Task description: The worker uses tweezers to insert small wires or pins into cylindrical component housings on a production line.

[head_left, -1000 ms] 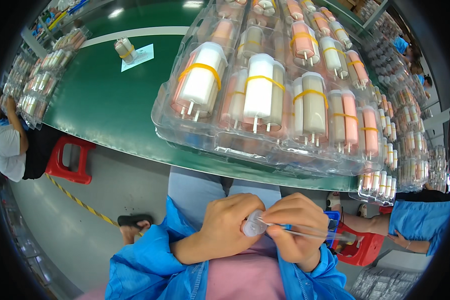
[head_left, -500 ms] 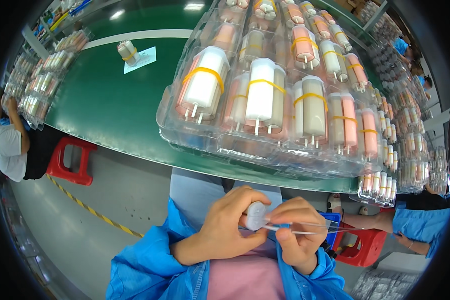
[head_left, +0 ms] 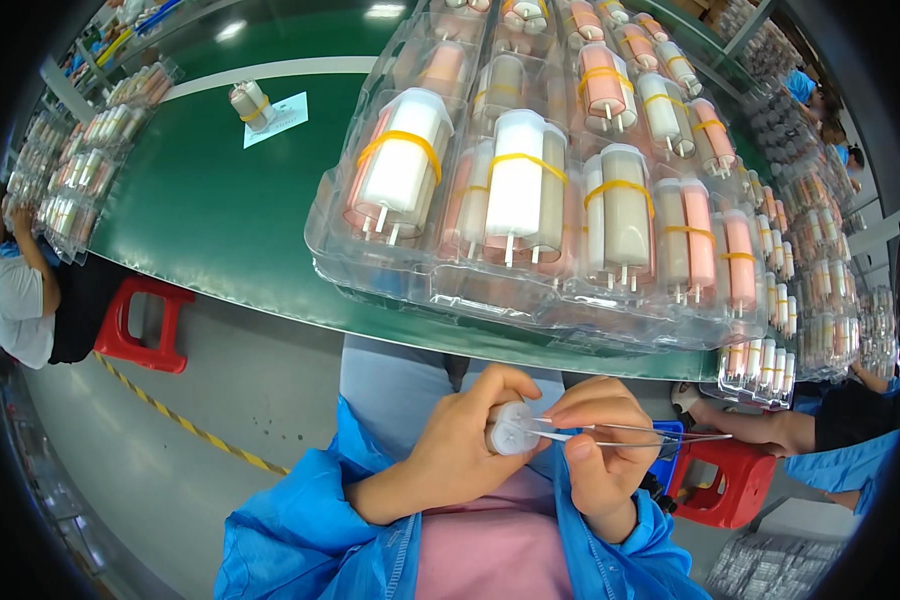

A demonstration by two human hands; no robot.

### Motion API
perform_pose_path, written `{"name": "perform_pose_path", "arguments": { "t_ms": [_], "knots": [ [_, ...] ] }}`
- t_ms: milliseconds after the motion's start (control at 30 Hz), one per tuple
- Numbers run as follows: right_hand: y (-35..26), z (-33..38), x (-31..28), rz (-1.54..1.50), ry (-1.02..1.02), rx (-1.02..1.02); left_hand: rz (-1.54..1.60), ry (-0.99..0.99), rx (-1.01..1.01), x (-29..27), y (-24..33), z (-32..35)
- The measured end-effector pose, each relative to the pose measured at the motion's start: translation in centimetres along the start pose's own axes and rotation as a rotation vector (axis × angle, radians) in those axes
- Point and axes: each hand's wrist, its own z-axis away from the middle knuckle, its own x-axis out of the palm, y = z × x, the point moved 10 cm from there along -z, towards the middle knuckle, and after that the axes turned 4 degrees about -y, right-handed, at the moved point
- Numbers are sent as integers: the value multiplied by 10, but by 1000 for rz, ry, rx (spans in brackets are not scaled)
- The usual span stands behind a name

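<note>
Over my lap, my left hand [head_left: 448, 442] is closed around a small pale cylinder [head_left: 511, 430], with its round whitish end turned toward my right hand. The fingers hide most of its body. My right hand [head_left: 604, 445] pinches a pair of thin metal tweezers [head_left: 705, 438]. Their tips reach the round end of the cylinder, and the back end sticks out to the right past my fingers. Whether the tips grip anything there is too small to tell.
A clear plastic tray stack [head_left: 530, 310] on the green table [head_left: 220, 220] holds rubber-banded white, grey and pink cylinders. Another bundle [head_left: 251, 104] stands by a pale blue paper [head_left: 282, 118]. Red stools [head_left: 142, 325] and co-workers are at both sides; a blue bin [head_left: 667, 455] sits beside my right hand.
The tweezers' tips now meet the middle of the cylinder's round end, which faces me more fully. Both hands have shifted only slightly. The co-worker's arm at the right has moved.
</note>
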Motion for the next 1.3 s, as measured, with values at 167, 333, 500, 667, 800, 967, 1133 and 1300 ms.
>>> {"name": "perform_pose_path", "arguments": {
  "t_ms": [167,333,500,667,800,967,1133,1300],
  "knots": [
    [-5,3,7,8,-47,4,-125,54,98,-4,9,2],
    [-6,0,14,58,-90,-25,-197,131,177,-8,17,3],
    [-6,-1,15,68,-84,-19,-236,148,218,-8,20,3],
    [-6,-3,16,83,-88,-13,-254,154,226,-9,20,3],
    [-4,-3,16,60,-90,4,-269,153,236,-8,20,4],
    [-4,-2,15,35,-86,-8,-279,144,247,-7,23,3],
    [-5,-2,14,33,-95,-35,-281,133,244,-6,24,3],
    [-10,-5,18,90,-121,-88,-292,141,246,-7,24,3]
  ]
}}
